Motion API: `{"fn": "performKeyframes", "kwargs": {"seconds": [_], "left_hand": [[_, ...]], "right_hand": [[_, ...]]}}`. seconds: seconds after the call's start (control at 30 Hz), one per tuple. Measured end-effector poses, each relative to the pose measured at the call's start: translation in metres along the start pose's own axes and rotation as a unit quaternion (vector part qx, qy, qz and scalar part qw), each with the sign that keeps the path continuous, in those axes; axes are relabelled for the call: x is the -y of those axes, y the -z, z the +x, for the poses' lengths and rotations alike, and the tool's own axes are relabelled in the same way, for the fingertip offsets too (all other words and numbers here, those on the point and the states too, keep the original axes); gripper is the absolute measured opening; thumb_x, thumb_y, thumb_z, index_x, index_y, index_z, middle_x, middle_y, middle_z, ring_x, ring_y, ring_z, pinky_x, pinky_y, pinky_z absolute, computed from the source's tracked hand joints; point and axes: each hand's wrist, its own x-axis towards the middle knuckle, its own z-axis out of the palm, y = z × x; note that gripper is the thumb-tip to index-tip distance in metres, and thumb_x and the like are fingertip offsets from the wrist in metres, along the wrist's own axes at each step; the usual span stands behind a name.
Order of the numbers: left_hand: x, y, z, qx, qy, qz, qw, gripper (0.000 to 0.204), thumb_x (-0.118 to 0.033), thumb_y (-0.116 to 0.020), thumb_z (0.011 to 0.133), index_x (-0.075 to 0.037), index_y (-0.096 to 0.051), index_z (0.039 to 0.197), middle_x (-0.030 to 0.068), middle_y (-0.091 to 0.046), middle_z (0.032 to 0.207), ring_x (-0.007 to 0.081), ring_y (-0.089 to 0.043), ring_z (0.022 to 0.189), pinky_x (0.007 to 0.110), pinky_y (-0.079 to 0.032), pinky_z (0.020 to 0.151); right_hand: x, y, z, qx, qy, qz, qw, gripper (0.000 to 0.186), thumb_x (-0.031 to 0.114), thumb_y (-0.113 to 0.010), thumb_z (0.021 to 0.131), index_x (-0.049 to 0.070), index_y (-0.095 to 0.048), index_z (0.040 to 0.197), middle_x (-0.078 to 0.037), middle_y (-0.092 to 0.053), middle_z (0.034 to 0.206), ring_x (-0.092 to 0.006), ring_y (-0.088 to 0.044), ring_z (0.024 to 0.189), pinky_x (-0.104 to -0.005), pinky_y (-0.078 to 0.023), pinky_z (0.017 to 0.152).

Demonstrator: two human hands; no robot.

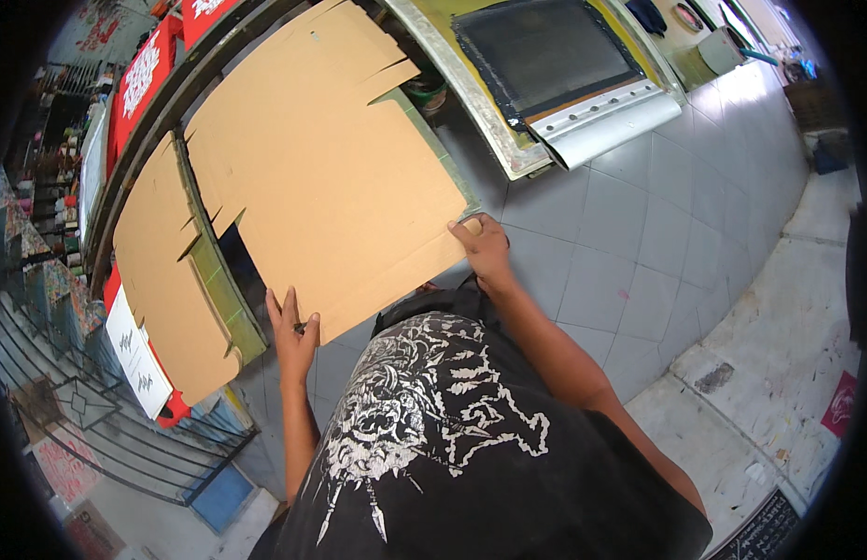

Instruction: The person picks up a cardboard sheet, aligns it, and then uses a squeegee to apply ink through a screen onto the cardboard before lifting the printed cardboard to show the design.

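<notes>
A large tan cardboard sheet [331,159] with slits along its sides stretches out in front of me over a green board [424,140]. My left hand [294,334] holds its near left corner, thumb on one side and a ring on one finger. At the near right corner, my right hand [485,246] pinches the edge between thumb and fingers. What lies under the sheet is mostly hidden. To the left is a second slit cardboard sheet [158,271] on another greenish board [214,271], touched by neither hand.
Beyond my right hand is a printing screen [550,56] with a dark mesh and a silver metal flap [611,121]. Red printed fabric [146,79] and a white printed piece [136,350] lie along the left. A dark metal railing [78,401] stands lower left; grey floor tiles [629,224] spread right.
</notes>
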Motion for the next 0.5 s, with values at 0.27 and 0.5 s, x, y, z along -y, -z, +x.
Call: {"fn": "performKeyframes", "kwargs": {"seconds": [0.27,0.5], "left_hand": [[0.025,0.004,0.005,0.007,-0.022,-0.051,0.998,0.074,-0.026,-0.074,0.07,-0.008,-0.046,0.136,0.0273,-0.018,0.149,0.0413,-0.027,0.135,0.043,-0.028,0.108],[0.037,0.023,-0.009,0.041,-0.031,0.005,0.999,0.097,-0.033,-0.081,0.056,-0.015,-0.039,0.141,0.0181,-0.018,0.152,0.0377,-0.029,0.135,0.046,-0.028,0.109]], "right_hand": [[-0.011,0.012,0.009,0.064,-0.023,0.046,0.997,0.029,0.017,-0.068,0.083,-0.001,-0.055,0.102,-0.009,-0.059,0.093,-0.0149,-0.058,0.081,-0.0286,-0.048,0.07],[0.003,0.009,0.004,0.068,-0.051,0.022,0.996,0.023,0.017,-0.065,0.086,0.0,-0.054,0.096,-0.007,-0.061,0.092,-0.0148,-0.06,0.082,-0.0298,-0.049,0.077]]}}
